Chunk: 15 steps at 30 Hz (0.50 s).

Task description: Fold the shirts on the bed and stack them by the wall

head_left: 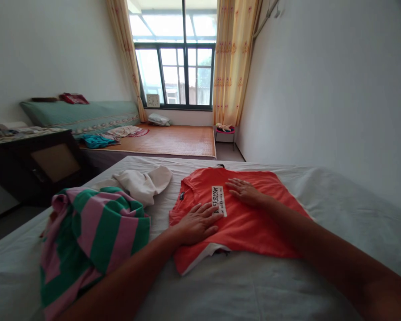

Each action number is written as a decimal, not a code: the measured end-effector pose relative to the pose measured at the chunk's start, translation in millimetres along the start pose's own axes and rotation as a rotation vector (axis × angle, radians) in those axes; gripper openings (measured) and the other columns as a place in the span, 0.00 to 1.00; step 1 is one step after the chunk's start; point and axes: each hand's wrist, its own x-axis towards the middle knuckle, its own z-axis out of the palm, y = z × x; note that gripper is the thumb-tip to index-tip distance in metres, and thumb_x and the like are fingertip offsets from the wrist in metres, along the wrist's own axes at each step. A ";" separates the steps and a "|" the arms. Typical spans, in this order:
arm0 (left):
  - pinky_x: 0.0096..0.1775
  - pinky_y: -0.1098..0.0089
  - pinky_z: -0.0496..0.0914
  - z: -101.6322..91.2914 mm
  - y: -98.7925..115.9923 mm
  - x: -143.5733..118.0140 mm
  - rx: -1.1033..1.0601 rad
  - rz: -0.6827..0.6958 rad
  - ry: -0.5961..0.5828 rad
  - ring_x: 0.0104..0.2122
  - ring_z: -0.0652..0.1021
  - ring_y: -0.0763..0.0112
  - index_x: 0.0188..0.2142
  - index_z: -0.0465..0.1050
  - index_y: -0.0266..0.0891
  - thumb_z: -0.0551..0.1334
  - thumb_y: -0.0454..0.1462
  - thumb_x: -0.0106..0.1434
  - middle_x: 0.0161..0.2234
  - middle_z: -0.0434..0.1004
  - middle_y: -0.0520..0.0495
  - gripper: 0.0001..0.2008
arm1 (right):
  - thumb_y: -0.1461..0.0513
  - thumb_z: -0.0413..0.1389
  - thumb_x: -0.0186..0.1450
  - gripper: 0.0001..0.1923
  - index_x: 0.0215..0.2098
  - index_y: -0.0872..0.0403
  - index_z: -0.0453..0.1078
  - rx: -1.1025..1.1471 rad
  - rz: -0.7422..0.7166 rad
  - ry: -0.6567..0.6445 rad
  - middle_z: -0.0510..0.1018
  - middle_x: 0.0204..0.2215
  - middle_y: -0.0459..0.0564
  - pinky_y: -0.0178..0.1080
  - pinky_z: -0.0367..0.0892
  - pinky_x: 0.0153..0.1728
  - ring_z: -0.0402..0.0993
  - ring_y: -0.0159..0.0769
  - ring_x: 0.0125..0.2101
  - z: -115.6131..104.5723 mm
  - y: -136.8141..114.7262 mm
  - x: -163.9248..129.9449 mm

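Broadly, a bed [260, 285] with a pale grey sheet fills the lower part of the view, and an orange T-shirt [250, 227] lies spread flat on it, a little right of the middle, with its neckline toward the left and a white printed label strip [219, 200] across its chest. It looks light, soft and limp: cloth that will sag and crease where it is not supported, and that slides easily over the sheet. Its white inner face shows at the near hem, where a corner is turned up. A sound place to take it would probably be along an edge, at the hem, a sleeve or the shoulder seam, pinched between thumb and fingers rather than pressed from above.

Left of it sits a crumpled pink-and-green striped garment [90, 236], and beyond that a cream garment [142, 183], both apart from the T-shirt.

Both forearms reach forward across the bed. The left hand [197, 223] rests palm down on the shirt's chest, fingers spread and flat, fingertips touching the label strip. The right hand [245, 191] lies palm down just beyond the strip, fingers spread likewise. Neither hand grasps anything; both only press on the cloth.
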 end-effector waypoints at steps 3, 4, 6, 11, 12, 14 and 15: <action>0.62 0.53 0.42 4.6 -1.1 0.3 -0.028 0.001 0.012 0.65 0.49 0.58 0.64 0.51 0.54 0.44 0.52 0.68 0.67 0.47 0.51 0.26 | 0.47 0.34 0.70 0.28 0.66 0.42 0.48 0.052 0.095 -0.049 0.50 0.66 0.45 0.50 0.43 0.62 0.44 0.39 0.65 2.6 -10.5 -7.5; 0.62 0.53 0.41 4.9 -1.8 0.5 -0.043 0.003 0.017 0.65 0.49 0.57 0.64 0.51 0.54 0.45 0.51 0.68 0.66 0.48 0.51 0.26 | 0.48 0.35 0.70 0.28 0.66 0.44 0.49 0.045 0.212 -0.052 0.51 0.66 0.46 0.51 0.43 0.62 0.44 0.41 0.65 -1.2 -6.5 -12.3; 0.62 0.54 0.42 2.1 -4.7 0.4 -0.093 0.022 0.024 0.65 0.50 0.57 0.63 0.54 0.51 0.48 0.50 0.68 0.66 0.50 0.50 0.25 | 0.50 0.38 0.70 0.28 0.64 0.50 0.54 0.026 0.407 -0.057 0.55 0.65 0.53 0.54 0.46 0.60 0.48 0.45 0.64 -14.8 0.6 -23.4; 0.57 0.68 0.58 -30.4 -16.0 -10.3 -0.397 0.131 -0.044 0.57 0.66 0.63 0.53 0.70 0.42 0.55 0.47 0.66 0.58 0.66 0.44 0.20 | 0.51 0.49 0.66 0.19 0.49 0.52 0.70 0.325 -0.003 -0.066 0.75 0.49 0.54 0.43 0.63 0.51 0.69 0.42 0.50 -58.2 -52.7 -63.3; 0.53 0.70 0.62 -39.3 -15.9 -14.8 -0.456 0.127 -0.093 0.53 0.70 0.64 0.50 0.72 0.41 0.56 0.47 0.65 0.54 0.70 0.44 0.19 | 0.50 0.50 0.65 0.18 0.46 0.51 0.71 0.457 -0.154 -0.133 0.77 0.44 0.51 0.41 0.66 0.47 0.73 0.40 0.45 -63.9 -72.8 -73.5; 0.45 0.72 0.66 -55.0 -10.1 -24.6 -0.507 0.094 -0.237 0.44 0.74 0.66 0.46 0.74 0.40 0.60 0.47 0.62 0.46 0.75 0.45 0.18 | 0.50 0.57 0.60 0.20 0.48 0.49 0.69 0.573 -0.362 -0.220 0.77 0.43 0.49 0.39 0.68 0.43 0.73 0.38 0.42 -69.2 -109.0 -93.0; 0.42 0.73 0.67 -60.5 -4.6 -29.0 -0.493 0.074 -0.303 0.41 0.75 0.67 0.45 0.74 0.40 0.63 0.47 0.58 0.44 0.76 0.46 0.19 | 0.53 0.60 0.58 0.21 0.48 0.50 0.69 0.557 -0.398 -0.195 0.76 0.44 0.49 0.39 0.67 0.44 0.72 0.39 0.43 -68.7 -121.9 -101.0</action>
